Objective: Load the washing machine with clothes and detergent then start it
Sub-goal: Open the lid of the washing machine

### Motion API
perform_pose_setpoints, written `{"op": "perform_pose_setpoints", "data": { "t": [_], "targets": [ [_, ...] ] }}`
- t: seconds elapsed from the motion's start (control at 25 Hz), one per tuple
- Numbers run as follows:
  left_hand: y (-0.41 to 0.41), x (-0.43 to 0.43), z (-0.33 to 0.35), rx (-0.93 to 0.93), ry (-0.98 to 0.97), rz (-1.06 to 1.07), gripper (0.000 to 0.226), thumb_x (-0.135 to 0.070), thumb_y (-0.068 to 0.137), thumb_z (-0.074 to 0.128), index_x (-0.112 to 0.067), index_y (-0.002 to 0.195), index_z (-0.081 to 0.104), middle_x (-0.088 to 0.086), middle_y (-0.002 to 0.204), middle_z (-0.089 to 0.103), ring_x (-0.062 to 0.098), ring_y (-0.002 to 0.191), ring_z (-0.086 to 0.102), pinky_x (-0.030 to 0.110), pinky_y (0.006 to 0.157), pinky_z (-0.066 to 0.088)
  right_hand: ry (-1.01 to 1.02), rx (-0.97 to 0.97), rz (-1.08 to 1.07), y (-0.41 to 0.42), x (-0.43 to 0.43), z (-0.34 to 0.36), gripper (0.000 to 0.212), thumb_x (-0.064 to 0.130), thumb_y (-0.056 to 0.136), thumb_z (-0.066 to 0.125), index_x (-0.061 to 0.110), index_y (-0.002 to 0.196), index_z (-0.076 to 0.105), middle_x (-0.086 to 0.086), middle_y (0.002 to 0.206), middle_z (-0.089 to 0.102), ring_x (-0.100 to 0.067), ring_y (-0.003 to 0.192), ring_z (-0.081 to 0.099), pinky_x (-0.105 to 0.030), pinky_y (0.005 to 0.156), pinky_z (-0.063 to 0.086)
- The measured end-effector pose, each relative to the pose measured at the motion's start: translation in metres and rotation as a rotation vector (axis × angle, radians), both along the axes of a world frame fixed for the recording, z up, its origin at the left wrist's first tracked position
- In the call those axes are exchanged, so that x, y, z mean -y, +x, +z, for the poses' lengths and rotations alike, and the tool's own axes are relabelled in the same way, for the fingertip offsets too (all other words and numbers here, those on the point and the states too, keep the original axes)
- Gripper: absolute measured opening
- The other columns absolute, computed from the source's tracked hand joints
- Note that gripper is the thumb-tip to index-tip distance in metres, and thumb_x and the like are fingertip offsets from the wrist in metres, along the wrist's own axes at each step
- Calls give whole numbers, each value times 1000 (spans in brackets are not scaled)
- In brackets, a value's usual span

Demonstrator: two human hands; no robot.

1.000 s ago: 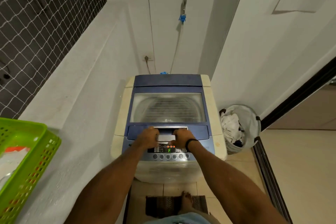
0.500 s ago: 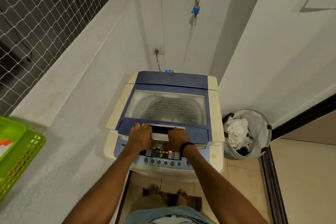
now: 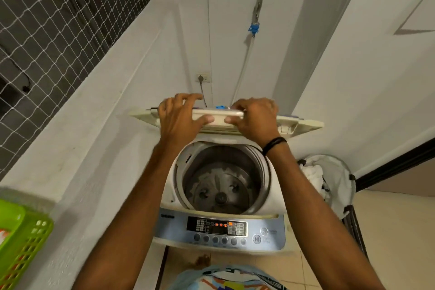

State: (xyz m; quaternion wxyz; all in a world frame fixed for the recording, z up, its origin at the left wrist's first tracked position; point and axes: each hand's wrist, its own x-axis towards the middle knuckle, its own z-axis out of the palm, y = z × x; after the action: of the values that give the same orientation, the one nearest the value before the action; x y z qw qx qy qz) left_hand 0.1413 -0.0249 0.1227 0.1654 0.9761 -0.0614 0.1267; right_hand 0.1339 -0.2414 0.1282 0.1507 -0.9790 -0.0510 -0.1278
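**Head view:** A person stands at a top-loading washing machine (image 3: pixel 275 186) in the centre of the frame, holding its folded lid (image 3: pixel 303 125) raised above the tub. The left hand (image 3: pixel 179 117) and right hand (image 3: pixel 254 120) are close together but not touching. Each is wrapped round the lid's front edge, fingers over the top and thumbs beneath.

Below them the steel drum (image 3: pixel 221 186) lies open and looks bare. The clothes (image 3: pixel 310 172) wait in a white hamper (image 3: pixel 336 176) at the right edge, just beside the machine. No detergent can be identified, though a green basket (image 3: pixel 26 238) at lower left holds something only partly in frame. The control panel (image 3: pixel 221 228) at bottom centre shows lit orange figures.

The lid does not appear to be resting against anything behind it. If let go short of its stop, it could drop back over the opening and onto an arm reaching in. The thumbs sit under the fold, where the two panels could pinch them as they close together. With the panel powered, a forearm brushing the buttons on the way to the hamper could change a setting.
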Motion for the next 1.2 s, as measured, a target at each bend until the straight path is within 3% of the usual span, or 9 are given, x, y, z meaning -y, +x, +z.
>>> {"op": "perform_pose_setpoints", "data": {
  "t": [0.16,0.28,0.48,0.8,0.92,1.0,1.2],
  "targets": [
    [55,14,-15,198,68,88,57,-66,97,25,-32,134,53,3,139,53,23,133,43,49,119,18,18,251,-215,41,-17,-4,37,51,94,37,29,106,64,-3,103,63,-25,108,54,-51,115,20],
    [98,22,-14,292,39,78,50,-58,100,28,-29,129,56,4,134,56,23,131,45,47,120,18,23,295,-268,85,-14,-4,42,48,97,29,26,99,64,-3,95,60,-23,100,52,-46,111,25],
    [168,31,-10,239,-30,63,54,-59,98,25,-28,125,61,2,130,59,21,129,46,43,120,14,9,261,-310,157,-6,-2,50,49,99,25,22,96,67,-6,90,63,-25,93,53,-43,103,30],
    [200,38,-28,334,-103,101,58,-60,99,24,-25,119,66,2,127,61,20,126,50,41,120,17,57,404,-397,189,-6,-16,42,36,98,35,15,82,67,-6,80,62,-22,86,52,-39,98,35],
    [196,39,-27,354,-130,99,55,-58,100,28,-25,128,61,5,137,57,23,133,47,43,121,18,129,463,-427,184,-9,-19,40,39,98,37,16,96,71,-7,104,63,-22,105,52,-41,103,34],
    [187,41,-27,337,-134,130,58,-59,101,24,-24,140,50,7,149,48,25,143,37,43,122,16,137,427,-466,178,-14,-18,45,44,99,31,20,116,65,-9,126,55,-25,123,46,-42,113,23],
    [161,39,-31,244,-101,108,69,-63,100,13,-24,157,18,12,165,13,28,153,8,48,124,9,184,297,-415,145,-27,-35,60,51,100,26,20,152,26,-18,160,19,-34,150,12,-52,122,6]
  ]
}}
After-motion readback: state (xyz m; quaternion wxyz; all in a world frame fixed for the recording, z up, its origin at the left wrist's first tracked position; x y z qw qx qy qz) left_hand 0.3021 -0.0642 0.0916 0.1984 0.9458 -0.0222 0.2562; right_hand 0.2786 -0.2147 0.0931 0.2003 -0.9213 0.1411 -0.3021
